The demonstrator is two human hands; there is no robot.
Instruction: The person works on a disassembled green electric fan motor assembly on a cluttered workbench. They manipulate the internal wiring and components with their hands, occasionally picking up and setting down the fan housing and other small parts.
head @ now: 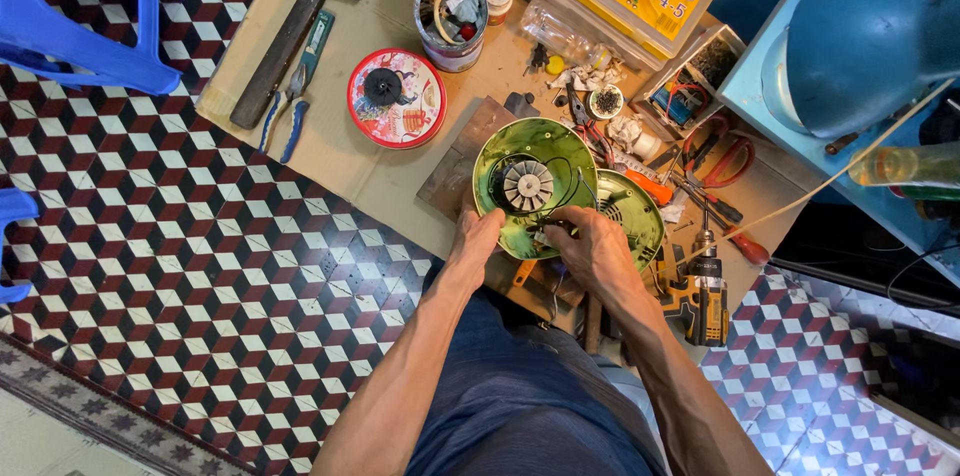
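Observation:
A round green appliance shell point(533, 146) lies open-side up on a cardboard sheet, with a white finned motor fan point(527, 184) in its middle and black wires looping around it. My left hand point(475, 239) grips the shell's near rim. My right hand point(593, 246) rests at the shell's lower right edge, its fingers pinching the wires and a small part there. A second green shell half point(632, 208) with a vent grille lies just to the right, partly under my right hand.
A red round tin lid point(396, 98), hammer point(285, 36) and blue-handled pliers point(292, 96) lie to the left. A can of tools point(451, 21), screwdrivers, red-handled pliers point(722, 154) and a yellow cordless drill point(703, 291) crowd the right. A blue plastic stool point(80, 11) stands far left on patterned floor tiles.

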